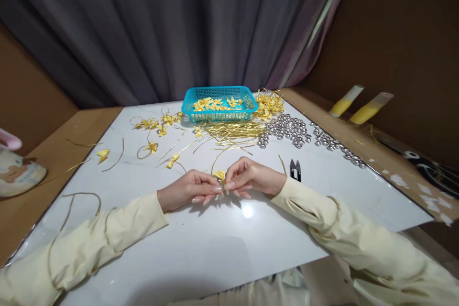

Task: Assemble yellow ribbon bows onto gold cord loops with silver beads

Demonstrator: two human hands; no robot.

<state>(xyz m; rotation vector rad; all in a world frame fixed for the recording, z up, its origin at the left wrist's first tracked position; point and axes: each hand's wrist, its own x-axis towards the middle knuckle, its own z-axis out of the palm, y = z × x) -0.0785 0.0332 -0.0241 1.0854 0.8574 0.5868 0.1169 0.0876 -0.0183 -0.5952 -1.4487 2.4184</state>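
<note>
Close together over the middle of the white board, my left hand and my right hand pinch a small yellow bow between their fingertips. A silver bell or ring shows at the bow, by the left fingertips, and a thin gold cord loops up from it. Both thumbs meet near the knot, which the fingers partly hide. Beyond the hands lie a pile of gold cords and a heap of small silver pieces. Yellow bows with cord loops lie to the left.
A blue basket holding yellow bows stands at the back, with more bows beside it. Black snips lie right of my right hand. A mug is at the far left; two yellow-filled tubes lie at the right.
</note>
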